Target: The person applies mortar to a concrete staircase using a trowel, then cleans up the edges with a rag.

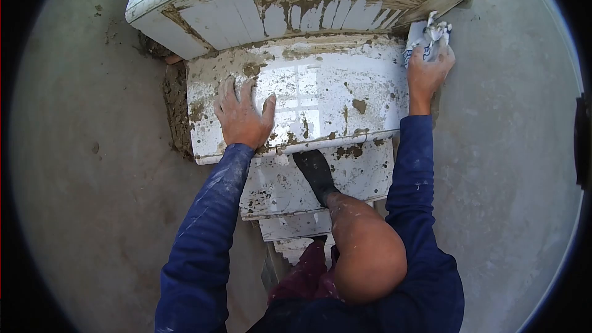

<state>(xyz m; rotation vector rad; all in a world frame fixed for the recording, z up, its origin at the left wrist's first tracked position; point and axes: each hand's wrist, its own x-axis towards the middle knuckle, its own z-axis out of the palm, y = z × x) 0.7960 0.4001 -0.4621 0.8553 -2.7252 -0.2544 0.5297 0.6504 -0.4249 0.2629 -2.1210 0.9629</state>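
My left hand [242,113] lies flat with fingers spread on a white tiled stair step [336,86], which is smeared with mud and mortar. At the far right end of that step, my right hand [429,75] grips a crumpled white plastic bag [417,38] with dark print. Whitish paste-like lumps [437,28] show at the bag's top, above the fingers. Behind the step rises a white riser [314,15] streaked with wet brown mortar. What lies under the right palm is hidden.
My bare knee [370,259] is bent, with a dark-socked foot [316,176] on a lower step [361,169]. More steps descend below. Grey walls [80,166] flank the stairs. Rough mortar [177,111] clings along the step's left edge.
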